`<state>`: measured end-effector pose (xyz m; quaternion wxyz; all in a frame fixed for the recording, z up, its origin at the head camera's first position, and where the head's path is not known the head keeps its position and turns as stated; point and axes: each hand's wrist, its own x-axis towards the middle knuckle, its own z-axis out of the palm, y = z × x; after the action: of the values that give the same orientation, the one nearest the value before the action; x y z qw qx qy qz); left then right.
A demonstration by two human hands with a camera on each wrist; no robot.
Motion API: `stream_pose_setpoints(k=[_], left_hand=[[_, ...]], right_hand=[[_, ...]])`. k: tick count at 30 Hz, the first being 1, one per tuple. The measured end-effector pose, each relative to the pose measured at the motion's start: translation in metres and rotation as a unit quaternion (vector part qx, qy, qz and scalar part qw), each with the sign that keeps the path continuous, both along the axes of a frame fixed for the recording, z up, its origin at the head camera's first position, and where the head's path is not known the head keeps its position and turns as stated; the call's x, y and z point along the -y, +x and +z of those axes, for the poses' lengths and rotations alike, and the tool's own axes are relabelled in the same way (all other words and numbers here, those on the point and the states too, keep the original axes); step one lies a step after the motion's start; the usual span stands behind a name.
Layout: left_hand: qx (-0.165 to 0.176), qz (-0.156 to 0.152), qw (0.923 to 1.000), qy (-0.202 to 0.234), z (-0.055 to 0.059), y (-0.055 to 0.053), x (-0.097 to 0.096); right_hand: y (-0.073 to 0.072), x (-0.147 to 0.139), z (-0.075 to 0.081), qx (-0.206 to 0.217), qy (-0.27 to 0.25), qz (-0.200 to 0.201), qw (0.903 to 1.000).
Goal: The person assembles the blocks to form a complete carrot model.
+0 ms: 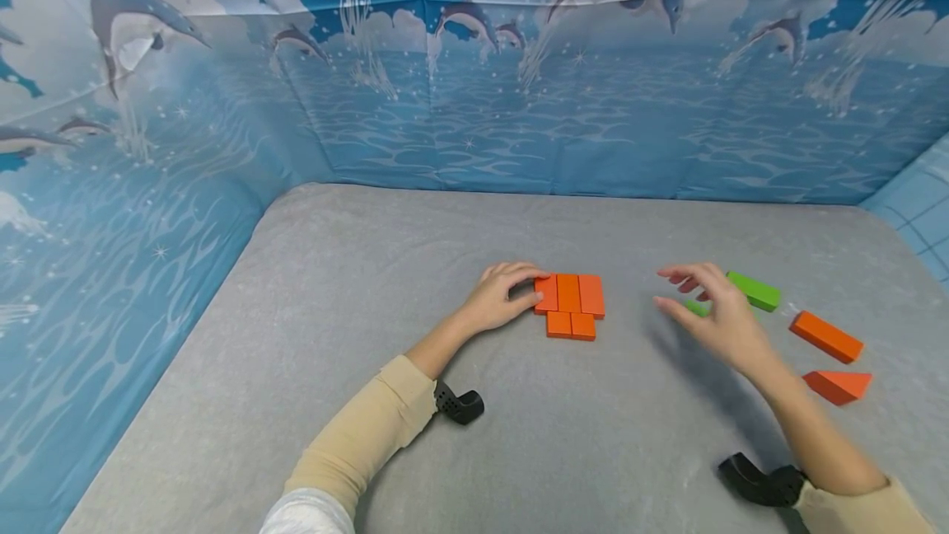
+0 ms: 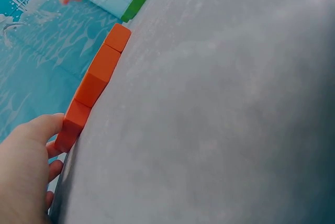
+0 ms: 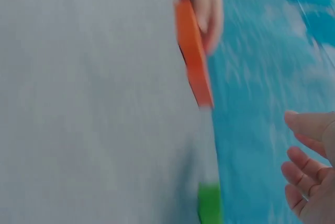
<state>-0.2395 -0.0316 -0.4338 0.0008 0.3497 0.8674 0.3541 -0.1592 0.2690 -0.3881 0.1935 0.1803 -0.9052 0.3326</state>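
Observation:
My left hand [image 1: 500, 297] rests at the left end of a flat group of orange blocks [image 1: 568, 293]. Its thumb and curved index finger hold the outermost orange block [image 1: 546, 293], as the left wrist view [image 2: 73, 124] also shows. Three longer blocks lie side by side, and two shorter ones [image 1: 571, 325] touch their near edge. To the right, my right hand [image 1: 722, 316] hovers above the table, thumb and fingers apart, holding nothing. Below and behind it lie a green block [image 1: 754, 291] and another green piece [image 1: 695, 308], partly hidden by the hand.
On the right of the grey tabletop [image 1: 578, 435] lie a loose orange block [image 1: 826, 337] and an orange-red triangular block [image 1: 839, 386]. A blue dolphin-print curtain [image 1: 489, 122] stands along the back and left edges. Each wrist carries a black device [image 1: 460, 404].

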Motion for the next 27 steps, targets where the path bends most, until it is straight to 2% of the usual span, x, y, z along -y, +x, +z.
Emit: stream_pose_setpoints(k=[5, 8, 11, 15, 18, 23, 27], left_hand=[[-0.003, 0.003, 1.0000, -0.001, 0.001, 0.001, 0.000], [-0.003, 0.004, 1.0000, -0.002, 0.001, 0.001, 0.000], [-0.004, 0.004, 1.0000, -0.003, 0.002, 0.001, 0.000], [-0.004, 0.004, 1.0000, -0.003, 0.002, 0.001, 0.000], [-0.004, 0.004, 1.0000, -0.003, 0.002, 0.001, 0.000], [-0.004, 0.003, 1.0000, -0.004, 0.002, 0.001, 0.000], [-0.004, 0.004, 1.0000, -0.005, 0.001, 0.000, 0.000]], right_hand=[[-0.015, -0.083, -0.037, 0.042, 0.008, -0.105, 0.9935], [-0.012, -0.118, -0.045, 0.058, 0.025, -0.144, 0.9875], [0.000, -0.133, -0.041, 0.064, 0.041, -0.162, 0.9839], [0.019, -0.138, -0.029, 0.090, 0.061, -0.173, 0.9789], [0.027, -0.152, -0.033, 0.110, 0.070, -0.182, 0.9746], [0.033, -0.183, -0.056, 0.139, 0.063, -0.202, 0.9675], [0.037, -0.195, -0.067, 0.155, 0.046, -0.214, 0.9633]])
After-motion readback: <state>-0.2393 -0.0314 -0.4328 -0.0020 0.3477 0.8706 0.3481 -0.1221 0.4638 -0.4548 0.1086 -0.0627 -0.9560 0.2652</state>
